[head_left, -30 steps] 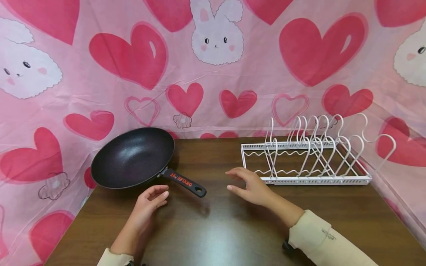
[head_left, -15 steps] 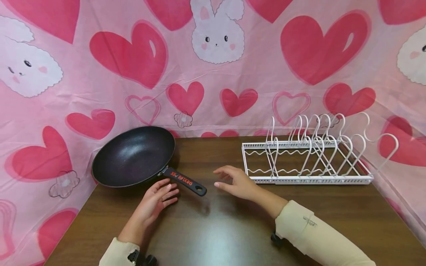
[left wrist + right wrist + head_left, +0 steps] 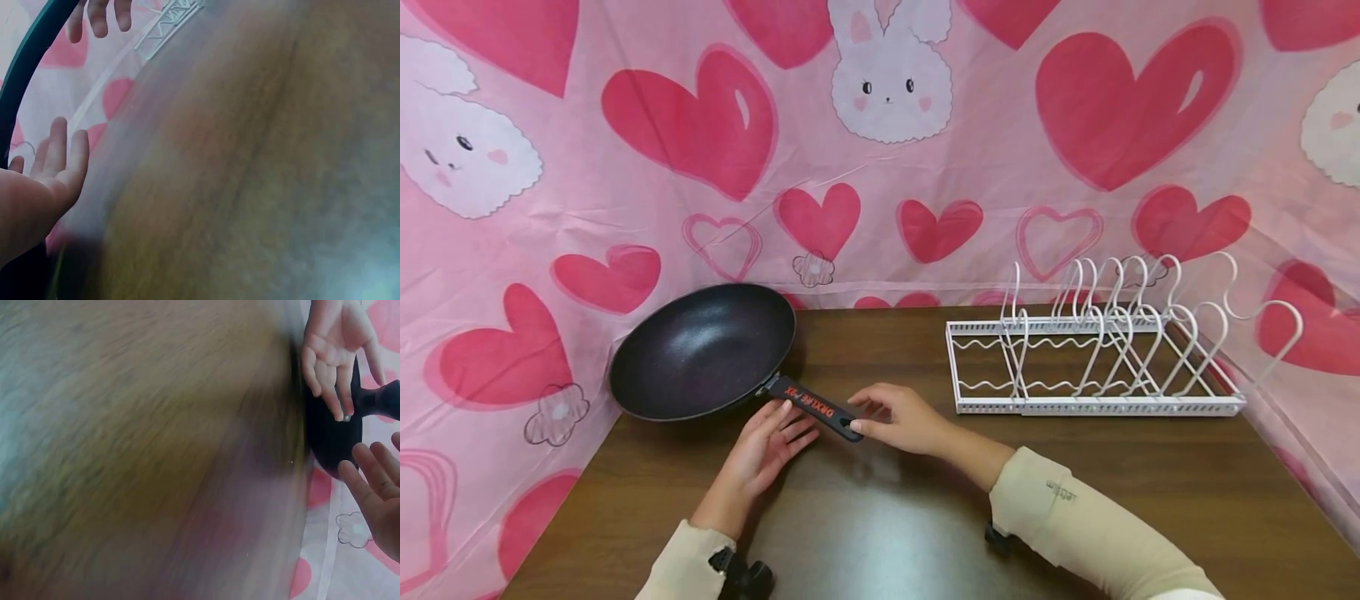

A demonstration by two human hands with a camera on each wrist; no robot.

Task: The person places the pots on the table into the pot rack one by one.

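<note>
A black wok-shaped frying pan (image 3: 703, 354) stands at the table's left, its handle (image 3: 816, 407) pointing toward the middle right. Just below the handle, near its pan end, is my left hand (image 3: 760, 454), palm up and fingers loosely spread; the left wrist view shows this hand (image 3: 37, 200) uncurled under the handle (image 3: 25, 69). My right hand (image 3: 902, 421) is at the handle's free end, thumb by the hanging hole, fingers above. In the right wrist view its fingers (image 3: 375, 469) stay apart from the handle (image 3: 381, 400); whether the thumb touches, I cannot tell.
A white wire pan rack (image 3: 1097, 407) with several upright loops stands at the right rear of the brown wooden table (image 3: 880, 533). Behind both hangs a pink cloth (image 3: 880, 225) printed with hearts and rabbits.
Both hands have closed in on the pan handle: the left moved right and slightly up beneath it, while the right came leftward from beside the rack to its end. The pan stays put.
</note>
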